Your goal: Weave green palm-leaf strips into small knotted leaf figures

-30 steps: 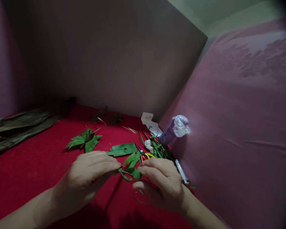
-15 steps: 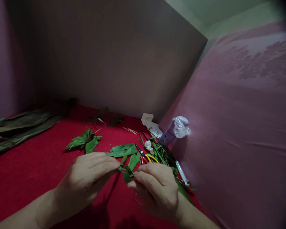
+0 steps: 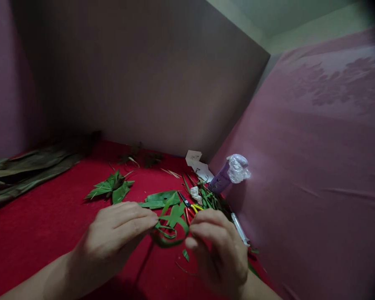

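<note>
My left hand (image 3: 118, 231) is closed, pinching a narrow green leaf strip (image 3: 185, 227) at the fingertips. The strip curls in a wide loop to the right, with a smaller coil inside it. At the loop's right edge is my right hand (image 3: 220, 246), its fingers bent and the thumb a little apart from them, seemingly letting go of the strip; whether it still touches is hard to see. Just beyond the hands, scissors (image 3: 187, 203) with red and yellow handles lie by cut leaf pieces (image 3: 162, 198). A leaf scrap (image 3: 186, 255) shows below the loop.
A leaf bundle (image 3: 112, 186) lies on the red cloth (image 3: 50, 221) at left, with long dull leaves (image 3: 34, 171) farther out. Right are green trimmings (image 3: 211, 198), a syringe (image 3: 240, 229), a plastic-topped purple container (image 3: 221, 178), white papers (image 3: 201, 170) and thin sticks (image 3: 171, 172).
The tightly gathered leaf strip has sprung out into a wide loop. My right hand has moved right, away from my left, which keeps its pinch. A small leaf scrap now shows below.
</note>
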`<state>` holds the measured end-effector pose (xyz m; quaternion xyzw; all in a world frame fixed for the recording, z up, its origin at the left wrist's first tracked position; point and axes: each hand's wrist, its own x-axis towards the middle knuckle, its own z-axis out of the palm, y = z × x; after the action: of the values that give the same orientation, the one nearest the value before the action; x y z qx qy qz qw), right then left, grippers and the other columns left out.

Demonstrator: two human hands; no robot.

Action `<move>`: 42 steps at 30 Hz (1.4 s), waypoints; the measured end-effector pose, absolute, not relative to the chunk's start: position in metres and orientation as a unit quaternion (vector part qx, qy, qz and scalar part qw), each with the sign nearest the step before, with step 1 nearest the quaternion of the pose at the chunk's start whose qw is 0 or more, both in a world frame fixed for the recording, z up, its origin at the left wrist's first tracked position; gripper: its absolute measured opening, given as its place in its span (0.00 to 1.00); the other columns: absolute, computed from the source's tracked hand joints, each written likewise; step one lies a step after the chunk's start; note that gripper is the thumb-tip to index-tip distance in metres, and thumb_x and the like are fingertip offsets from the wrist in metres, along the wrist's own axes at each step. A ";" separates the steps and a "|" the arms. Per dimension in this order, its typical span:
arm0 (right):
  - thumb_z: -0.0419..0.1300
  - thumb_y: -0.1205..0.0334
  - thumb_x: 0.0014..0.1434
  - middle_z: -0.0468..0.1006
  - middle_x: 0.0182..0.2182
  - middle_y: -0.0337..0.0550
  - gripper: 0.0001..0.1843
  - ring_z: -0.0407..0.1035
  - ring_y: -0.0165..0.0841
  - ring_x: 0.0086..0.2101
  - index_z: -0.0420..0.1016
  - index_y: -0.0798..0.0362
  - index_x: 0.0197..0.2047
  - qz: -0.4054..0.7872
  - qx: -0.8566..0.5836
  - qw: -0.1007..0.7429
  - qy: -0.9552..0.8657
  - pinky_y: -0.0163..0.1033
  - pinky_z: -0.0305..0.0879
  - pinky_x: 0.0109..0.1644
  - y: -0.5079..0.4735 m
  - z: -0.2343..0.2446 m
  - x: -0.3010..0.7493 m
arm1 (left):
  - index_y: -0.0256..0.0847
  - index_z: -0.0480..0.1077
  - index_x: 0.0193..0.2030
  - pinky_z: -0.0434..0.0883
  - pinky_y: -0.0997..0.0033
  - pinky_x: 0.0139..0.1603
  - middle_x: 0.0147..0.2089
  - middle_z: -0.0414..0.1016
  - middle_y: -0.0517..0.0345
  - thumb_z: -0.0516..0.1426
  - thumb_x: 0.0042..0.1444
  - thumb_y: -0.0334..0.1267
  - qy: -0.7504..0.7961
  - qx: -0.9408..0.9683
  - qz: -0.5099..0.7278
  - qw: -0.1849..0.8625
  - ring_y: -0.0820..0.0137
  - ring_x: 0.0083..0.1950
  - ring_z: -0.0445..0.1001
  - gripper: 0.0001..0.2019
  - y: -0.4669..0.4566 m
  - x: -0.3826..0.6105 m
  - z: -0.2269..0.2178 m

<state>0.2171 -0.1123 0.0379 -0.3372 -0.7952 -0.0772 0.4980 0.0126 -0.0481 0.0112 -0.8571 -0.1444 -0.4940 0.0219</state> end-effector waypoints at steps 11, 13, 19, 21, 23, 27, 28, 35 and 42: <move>0.48 0.79 0.55 0.70 0.39 0.47 0.21 0.68 0.33 0.38 0.69 0.53 0.48 0.031 -0.358 0.465 -0.809 0.40 0.68 0.37 -0.104 0.037 0.234 | 0.39 0.70 0.41 0.73 0.74 0.41 0.35 0.80 0.59 0.55 0.56 0.31 -0.165 -0.850 -0.501 0.006 0.73 0.37 0.76 0.07 -0.048 0.011 0.009; 0.49 0.80 0.53 0.70 0.40 0.48 0.23 0.68 0.33 0.37 0.69 0.52 0.49 -0.013 -0.334 0.424 -0.842 0.38 0.68 0.34 -0.103 0.038 0.237 | 0.39 0.70 0.42 0.73 0.75 0.41 0.35 0.80 0.59 0.55 0.56 0.30 -0.164 -0.849 -0.502 -0.001 0.73 0.37 0.77 0.07 -0.048 0.011 0.009; 0.53 0.76 0.54 0.73 0.32 0.47 0.15 0.68 0.31 0.31 0.71 0.56 0.44 -0.058 -0.250 0.402 -0.879 0.38 0.67 0.32 -0.100 0.042 0.231 | 0.39 0.70 0.41 0.73 0.75 0.37 0.33 0.80 0.58 0.54 0.57 0.29 -0.156 -0.849 -0.504 -0.012 0.73 0.35 0.76 0.07 -0.050 0.010 0.012; 0.54 0.75 0.54 0.73 0.30 0.46 0.11 0.67 0.31 0.30 0.71 0.56 0.41 -0.092 -0.239 0.412 -0.875 0.37 0.67 0.30 -0.098 0.042 0.227 | 0.39 0.70 0.41 0.73 0.75 0.38 0.33 0.80 0.58 0.54 0.57 0.29 -0.155 -0.849 -0.504 -0.025 0.73 0.36 0.76 0.07 -0.050 0.011 0.012; 0.54 0.74 0.56 0.73 0.29 0.45 0.09 0.67 0.30 0.29 0.72 0.56 0.39 -0.120 -0.235 0.416 -0.870 0.36 0.67 0.29 -0.097 0.041 0.225 | 0.39 0.70 0.41 0.73 0.75 0.39 0.33 0.80 0.58 0.54 0.57 0.29 -0.156 -0.847 -0.506 -0.037 0.74 0.36 0.76 0.07 -0.050 0.011 0.012; 0.56 0.74 0.55 0.73 0.26 0.44 0.07 0.66 0.29 0.27 0.72 0.58 0.37 -0.144 -0.221 0.397 -0.879 0.35 0.66 0.27 -0.097 0.042 0.225 | 0.40 0.70 0.41 0.73 0.75 0.39 0.34 0.80 0.59 0.55 0.56 0.29 -0.165 -0.845 -0.505 -0.056 0.73 0.35 0.77 0.07 -0.051 0.011 0.012; 0.57 0.74 0.54 0.74 0.27 0.45 0.06 0.67 0.29 0.27 0.72 0.58 0.36 -0.153 -0.216 0.386 -0.884 0.35 0.67 0.27 -0.099 0.043 0.225 | 0.41 0.70 0.41 0.73 0.75 0.39 0.34 0.80 0.59 0.55 0.56 0.29 -0.164 -0.847 -0.502 -0.058 0.73 0.35 0.77 0.07 -0.051 0.011 0.012; 0.60 0.72 0.52 0.74 0.25 0.39 0.06 0.66 0.27 0.24 0.71 0.54 0.34 -0.199 -0.226 0.357 -0.884 0.32 0.61 0.23 -0.105 0.047 0.220 | 0.41 0.69 0.43 0.72 0.74 0.45 0.36 0.80 0.59 0.54 0.58 0.31 -0.163 -0.854 -0.491 -0.055 0.73 0.39 0.76 0.07 -0.050 0.009 0.005; 0.60 0.72 0.52 0.69 0.18 0.34 0.07 0.60 0.25 0.18 0.72 0.55 0.36 -0.227 -0.188 0.312 -0.903 0.33 0.50 0.20 -0.103 0.050 0.218 | 0.42 0.69 0.43 0.73 0.73 0.45 0.37 0.80 0.60 0.55 0.57 0.33 -0.173 -0.857 -0.482 -0.057 0.72 0.40 0.77 0.07 -0.051 0.008 0.002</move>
<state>0.2176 -0.1029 0.0497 -0.1876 -0.9033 -0.2266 0.3122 0.0077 -0.0508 0.0015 -0.8572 -0.1733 -0.4817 -0.0567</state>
